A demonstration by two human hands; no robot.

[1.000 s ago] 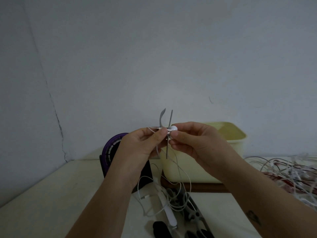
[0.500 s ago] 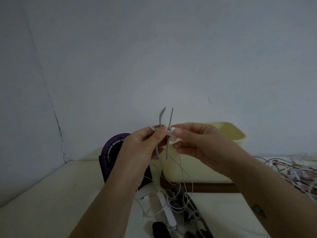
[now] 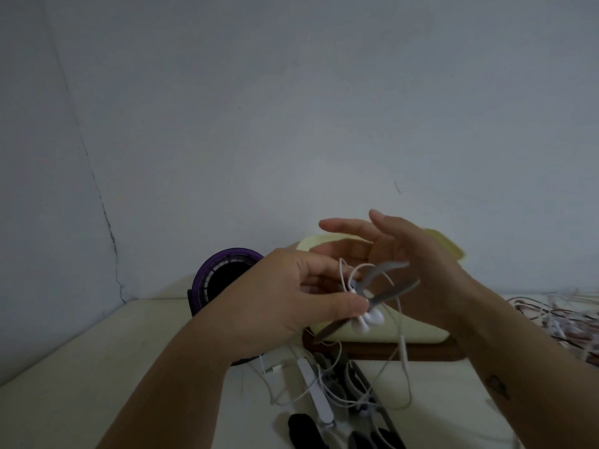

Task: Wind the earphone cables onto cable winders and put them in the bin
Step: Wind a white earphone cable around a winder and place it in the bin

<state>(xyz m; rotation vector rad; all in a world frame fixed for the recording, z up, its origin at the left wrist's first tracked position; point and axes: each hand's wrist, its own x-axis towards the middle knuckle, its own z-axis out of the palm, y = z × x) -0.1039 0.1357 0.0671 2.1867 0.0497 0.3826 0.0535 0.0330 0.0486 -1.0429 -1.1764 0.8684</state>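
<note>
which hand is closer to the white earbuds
Left. The left hand pinches the grey winder with its thumb right beside the earbuds; the right hand is open, above and behind them.

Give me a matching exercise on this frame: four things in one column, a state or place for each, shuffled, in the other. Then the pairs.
1. left hand
2. right hand
3. bin
4. tangled cables

A. fingers stretched out, gripping nothing
B. heaped at the far right
C. pinches the grey winder and white earbuds
D. pale yellow, behind both hands

Pairs: 1-C, 2-A, 3-D, 4-B.
</note>
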